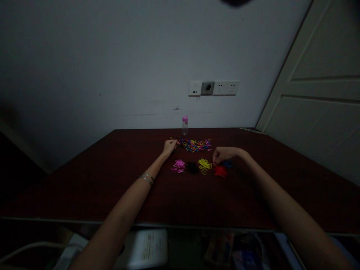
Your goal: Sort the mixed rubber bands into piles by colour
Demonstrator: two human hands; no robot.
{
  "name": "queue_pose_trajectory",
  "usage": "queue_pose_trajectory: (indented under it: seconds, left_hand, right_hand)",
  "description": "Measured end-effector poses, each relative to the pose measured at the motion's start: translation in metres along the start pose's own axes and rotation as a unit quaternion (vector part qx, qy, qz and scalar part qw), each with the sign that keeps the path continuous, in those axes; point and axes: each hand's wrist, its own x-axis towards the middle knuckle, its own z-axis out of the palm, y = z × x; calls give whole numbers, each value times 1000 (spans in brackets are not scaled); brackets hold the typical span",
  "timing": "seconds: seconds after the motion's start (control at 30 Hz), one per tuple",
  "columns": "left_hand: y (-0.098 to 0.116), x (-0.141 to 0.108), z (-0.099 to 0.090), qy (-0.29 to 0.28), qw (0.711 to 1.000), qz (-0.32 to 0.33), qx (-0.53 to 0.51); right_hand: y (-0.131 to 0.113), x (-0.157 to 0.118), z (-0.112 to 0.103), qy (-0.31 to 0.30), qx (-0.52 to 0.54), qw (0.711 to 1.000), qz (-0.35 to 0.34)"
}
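My left hand (169, 146) rests at the left end of a loose pile of mixed-colour small rubber bands (197, 145), its fingers curled together; what they hold, if anything, is too small to make out. Fingertips pinched and pointing down, my right hand (222, 154) is just above a heap of red rubber bands (221, 171). Part of a blue heap (227, 164) shows beneath that wrist. Leftward in the same row lie yellow bands (204, 165), black bands (192, 167) and pink bands (179, 165).
A clear bottle with a pink cap (185, 125) stands behind the mixed pile, near the wall. Sockets (214, 88) are on the wall above the dark red table (112, 157). Below its front edge, a white box (149, 247) and other items sit on a shelf.
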Motion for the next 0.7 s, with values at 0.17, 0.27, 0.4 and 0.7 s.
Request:
queue_pose_trajectory:
  seconds: [0.17,0.27,0.4,0.7]
  left_hand:
    - [-1,0,0,-2,1000,1,1]
    - [-1,1,0,-3,1000,-2,-1]
    - [-3,1,0,-3,1000,-2,-7]
    - [-2,0,0,-2,1000,4,-15]
  right_hand:
    - [8,-3,-4,6,15,1000,8]
    - [12,-4,-5,15,12,1000,22]
    - [15,-7,-6,12,7,999,42]
    - [23,-10,-15,179,20,983,-24]
